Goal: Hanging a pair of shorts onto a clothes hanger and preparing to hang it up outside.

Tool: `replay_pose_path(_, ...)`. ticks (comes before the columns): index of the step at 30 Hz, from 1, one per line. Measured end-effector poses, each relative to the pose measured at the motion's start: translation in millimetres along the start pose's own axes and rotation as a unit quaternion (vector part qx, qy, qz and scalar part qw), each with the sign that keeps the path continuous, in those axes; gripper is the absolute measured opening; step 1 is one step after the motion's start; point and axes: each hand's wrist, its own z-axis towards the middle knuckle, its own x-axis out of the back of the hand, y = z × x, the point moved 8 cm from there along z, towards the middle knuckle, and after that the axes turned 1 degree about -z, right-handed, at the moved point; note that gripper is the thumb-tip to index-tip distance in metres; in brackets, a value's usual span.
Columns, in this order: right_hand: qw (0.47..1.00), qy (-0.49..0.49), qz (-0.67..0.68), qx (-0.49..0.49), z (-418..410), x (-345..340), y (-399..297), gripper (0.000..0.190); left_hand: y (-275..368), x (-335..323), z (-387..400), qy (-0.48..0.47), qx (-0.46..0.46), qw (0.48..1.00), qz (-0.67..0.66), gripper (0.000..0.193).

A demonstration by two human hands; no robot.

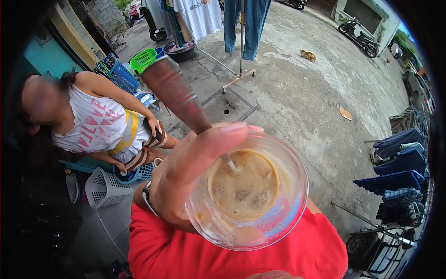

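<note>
My left hand (pixel 195 167), with a watch at the wrist, holds a clear glass cup (pixel 301 209) close to the camera. Inside, a foamy light-brown drink (pixel 244 188) fills the lower part, and residue clings to the inner wall. A metal spoon (pixel 177 90) leans out towards the upper left, its broad handle end raised and its narrow part passing behind my finger into the cup. A fingertip shows blurred through the glass near the bottom. Behind the cup is my red shirt (pixel 237 258). My right hand is out of view.
A person (pixel 94 118) stands at left, one hand near a blue basket (pixel 136 174), beside a grey basket (pixel 106 188). Beyond are a clothes rack (pixel 241 52), a green basket (pixel 143 59) and a cat (pixel 308 55) on the concrete. More laundry (pixel 400 160) hangs at right.
</note>
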Motion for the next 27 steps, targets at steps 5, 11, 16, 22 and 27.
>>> replay_pose_path(5,1.0,-0.007,0.022,0.002,7,0,-5,0.028,4,-1,-3,0.015,0.007,1.0,-0.019,0.087)
replay_pose_path(11,0.999,-0.023,0.036,0.019,6,-3,0,0.027,6,-3,1,0.012,0.023,0.999,0.039,0.081)
replay_pose_path(16,0.999,0.0,0.049,0.017,4,0,-1,0.018,16,-10,8,0.068,-0.019,0.993,0.093,0.063)
replay_pose_path(22,0.997,-0.035,0.066,0.023,-7,-4,10,0.021,26,-20,16,0.086,-0.05,0.991,0.092,0.083)
replay_pose_path(27,0.993,-0.04,0.107,-0.041,-8,-10,14,0.024,48,-34,34,0.13,-0.139,0.977,0.097,0.096)
